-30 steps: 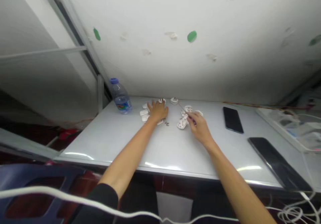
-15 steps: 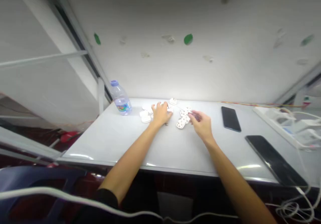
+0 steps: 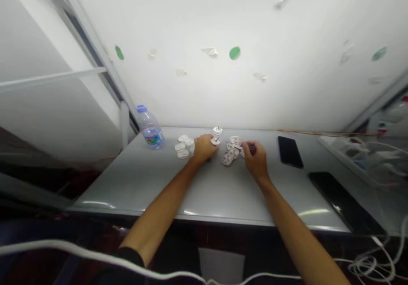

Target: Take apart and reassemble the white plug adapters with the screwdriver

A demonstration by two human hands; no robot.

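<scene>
My left hand (image 3: pixel 204 148) is curled on the table, its fingertips at a small white rounded piece (image 3: pixel 215 141) with dark marks, which it seems to grip. Several plain white pieces (image 3: pixel 181 147) lie left of that hand, partly hidden by it. Another marked white piece (image 3: pixel 217 130) lies just beyond, close to the wall. My right hand (image 3: pixel 256 157) is closed, with something dark purple (image 3: pixel 252 149) showing among its fingers; its kind is unclear. Beside those fingers is a loose pile of white spotted pieces (image 3: pixel 228 158), some overlapping.
A water bottle (image 3: pixel 151 131) stands at the table's back left. Two black phones lie at the right, one smaller (image 3: pixel 290 152) and one larger (image 3: pixel 346 202). A white power strip (image 3: pixel 344 155) with plugs is at the far right. A white cable (image 3: pixel 95 257) crosses the foreground.
My left hand has drawn its spread fingers together, and more white pieces show around it. My right hand stays by the spotted pile, its fingers closed. The view has brightened and shifted slightly.
</scene>
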